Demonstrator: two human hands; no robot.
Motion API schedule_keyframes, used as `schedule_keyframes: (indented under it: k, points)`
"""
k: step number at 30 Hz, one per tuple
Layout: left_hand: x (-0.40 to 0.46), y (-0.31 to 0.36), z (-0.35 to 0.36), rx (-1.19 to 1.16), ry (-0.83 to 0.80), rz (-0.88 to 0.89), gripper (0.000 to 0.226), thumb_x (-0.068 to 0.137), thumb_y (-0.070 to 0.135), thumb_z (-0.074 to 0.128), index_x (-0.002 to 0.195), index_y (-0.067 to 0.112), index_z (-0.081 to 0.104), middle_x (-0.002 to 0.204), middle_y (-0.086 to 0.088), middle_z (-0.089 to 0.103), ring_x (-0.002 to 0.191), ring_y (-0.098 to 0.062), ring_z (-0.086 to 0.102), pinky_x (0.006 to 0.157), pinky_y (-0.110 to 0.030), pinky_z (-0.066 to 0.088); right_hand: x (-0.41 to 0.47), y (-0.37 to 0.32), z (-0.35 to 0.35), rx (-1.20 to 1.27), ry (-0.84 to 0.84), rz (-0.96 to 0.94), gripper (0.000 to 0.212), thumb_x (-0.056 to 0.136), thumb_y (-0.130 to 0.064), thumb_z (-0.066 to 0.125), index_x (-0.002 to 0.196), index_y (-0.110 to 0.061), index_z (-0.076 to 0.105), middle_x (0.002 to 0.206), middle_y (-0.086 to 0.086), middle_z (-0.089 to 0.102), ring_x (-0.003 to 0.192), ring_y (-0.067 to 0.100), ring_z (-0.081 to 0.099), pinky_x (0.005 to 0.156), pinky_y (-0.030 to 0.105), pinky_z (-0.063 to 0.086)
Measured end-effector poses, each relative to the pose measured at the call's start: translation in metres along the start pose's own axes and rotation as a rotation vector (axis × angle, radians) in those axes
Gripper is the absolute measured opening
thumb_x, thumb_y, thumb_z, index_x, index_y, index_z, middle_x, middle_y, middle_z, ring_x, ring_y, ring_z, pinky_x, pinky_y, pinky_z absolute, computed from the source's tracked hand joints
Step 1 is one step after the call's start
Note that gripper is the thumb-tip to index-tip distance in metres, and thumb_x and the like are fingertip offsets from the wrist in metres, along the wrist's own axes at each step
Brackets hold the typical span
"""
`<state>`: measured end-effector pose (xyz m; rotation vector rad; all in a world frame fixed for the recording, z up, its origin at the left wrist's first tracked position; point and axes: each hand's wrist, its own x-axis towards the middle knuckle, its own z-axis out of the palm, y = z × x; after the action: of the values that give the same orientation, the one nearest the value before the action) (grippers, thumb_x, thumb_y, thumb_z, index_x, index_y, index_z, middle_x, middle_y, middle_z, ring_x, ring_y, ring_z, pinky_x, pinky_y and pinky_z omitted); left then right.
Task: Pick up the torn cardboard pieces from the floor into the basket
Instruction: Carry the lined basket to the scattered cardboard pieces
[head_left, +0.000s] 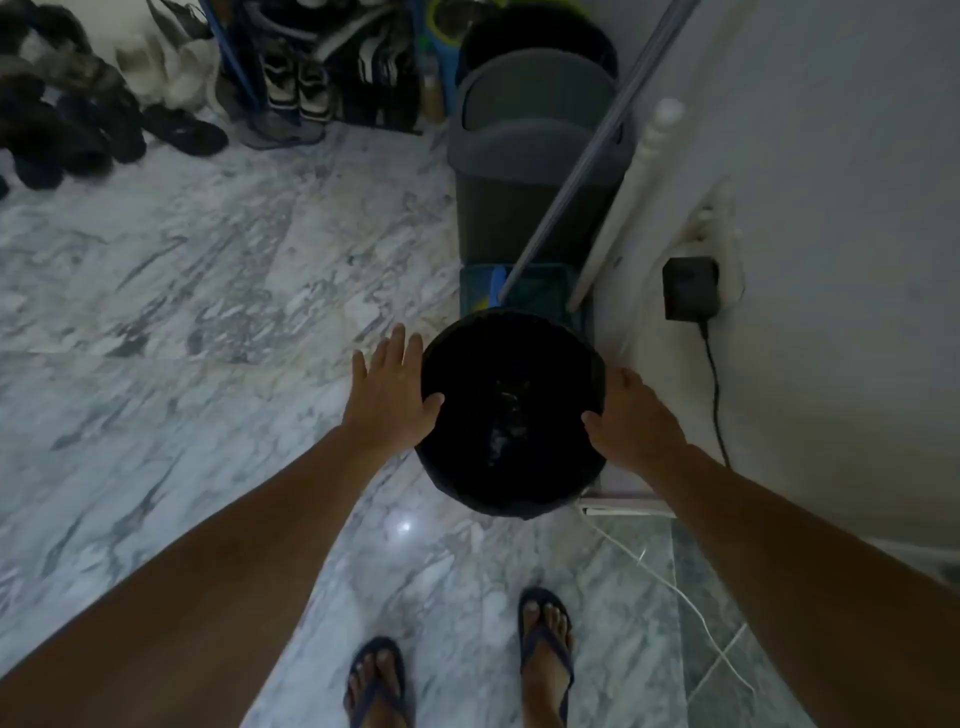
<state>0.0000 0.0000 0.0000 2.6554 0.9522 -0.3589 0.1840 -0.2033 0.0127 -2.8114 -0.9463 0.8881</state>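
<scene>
- Black basket (511, 332) stands on the marble floor (208, 291), between both hands
- Left hand (387, 392) spread flat, thumb on the rim
- Right hand (631, 415) touches the opposite rim; finger curl hidden

Both arms are extended forward and down, elbows nearly straight. Left hand (390, 391) is held flat, fingers straight and spread, thumb angled inward. Right hand (635, 415) is seen knuckles-up, fingers bent downward, fingertips hidden.
</scene>
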Motion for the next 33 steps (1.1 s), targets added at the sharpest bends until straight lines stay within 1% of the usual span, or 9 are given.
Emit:
schedule_keyframes:
  k: [4,8,11,13,16,19,24,30,33]
  points:
    - [0.018,-0.01,0.038,-0.036,-0.054,-0.075,0.08,0.091,0.043,0.052,0.151,0.008,0.012,0.159,-0.016,0.005,0.143,-0.033,0.019,0.117,-0.051,0.014,0.028,0.019,0.037,0.052,-0.081,0.104,0.063,0.09,-0.021,0.058,0.141,0.0,0.028,0.137,0.024,0.04,0.12,0.044,0.05,0.095,0.045,0.046]
    - [0.033,-0.022,0.072,-0.201,-0.102,-0.14,0.081,0.091,0.035,0.056,0.151,0.009,0.009,0.159,-0.015,0.007,0.138,-0.036,0.03,0.109,-0.045,0.034,0.054,0.034,0.067,0.121,-0.134,0.18,0.082,0.089,-0.018,0.062,0.151,-0.004,0.01,0.138,0.03,0.04,0.122,0.045,0.049,0.098,0.043,0.045]
    - [0.043,-0.032,0.095,-0.275,-0.145,-0.222,0.081,0.091,0.029,0.058,0.152,0.014,0.008,0.159,-0.012,0.006,0.138,-0.035,0.032,0.105,-0.042,0.038,0.068,0.042,0.087,0.131,-0.152,0.205,0.098,0.088,-0.02,0.064,0.154,-0.008,-0.007,0.142,0.034,0.037,0.125,0.044,0.047,0.102,0.043,0.042]
    - [0.047,-0.035,0.106,-0.326,-0.175,-0.243,0.081,0.09,0.022,0.059,0.153,0.017,0.008,0.155,-0.015,0.019,0.134,-0.036,0.036,0.104,-0.042,0.038,0.072,0.044,0.098,0.118,-0.12,0.2,0.104,0.087,-0.018,0.067,0.154,-0.009,-0.012,0.141,0.036,0.034,0.122,0.045,0.049,0.1,0.042,0.042]
    - [0.048,-0.035,0.117,-0.475,-0.179,-0.231,0.08,0.086,0.007,0.055,0.152,0.016,0.011,0.131,-0.017,0.049,0.117,-0.034,0.052,0.097,-0.044,0.047,0.072,0.045,0.111,0.085,-0.051,0.181,0.109,0.084,-0.015,0.071,0.154,-0.009,-0.013,0.14,0.037,0.029,0.113,0.047,0.051,0.095,0.04,0.043]
    - [0.045,-0.032,0.12,-0.55,-0.135,-0.22,0.077,0.086,0.004,0.049,0.152,0.015,0.012,0.123,-0.02,0.056,0.109,-0.033,0.056,0.094,-0.047,0.049,0.069,0.045,0.114,0.079,-0.022,0.169,0.111,0.083,-0.013,0.073,0.154,-0.01,-0.012,0.139,0.036,0.029,0.11,0.046,0.051,0.096,0.04,0.043]
    - [0.028,-0.037,0.096,-0.528,-0.121,-0.231,0.086,0.09,0.011,0.05,0.153,0.025,-0.006,0.116,-0.018,0.059,0.101,-0.029,0.059,0.087,-0.037,0.051,0.057,0.03,0.089,0.107,-0.03,0.14,0.108,0.084,-0.011,0.071,0.155,-0.013,-0.01,0.139,0.033,0.029,0.113,0.046,0.05,0.099,0.041,0.042]
    - [-0.016,-0.052,0.016,-0.525,-0.077,-0.268,0.084,0.088,0.011,0.05,0.153,0.03,-0.001,0.097,-0.017,0.063,0.083,-0.028,0.061,0.071,-0.039,0.054,0.024,-0.019,0.021,0.134,-0.037,0.031,0.104,0.085,-0.007,0.07,0.154,-0.009,-0.007,0.14,0.034,0.03,0.118,0.045,0.048,0.1,0.045,0.044]
    - [-0.047,-0.062,-0.033,-0.515,-0.041,-0.305,0.085,0.087,0.011,0.051,0.153,0.028,0.0,0.096,-0.019,0.063,0.083,-0.031,0.061,0.065,-0.036,0.048,0.001,-0.052,-0.02,0.114,-0.058,-0.021,0.104,0.086,-0.01,0.069,0.154,-0.011,-0.01,0.143,0.035,0.025,0.119,0.047,0.048,0.098,0.045,0.045]
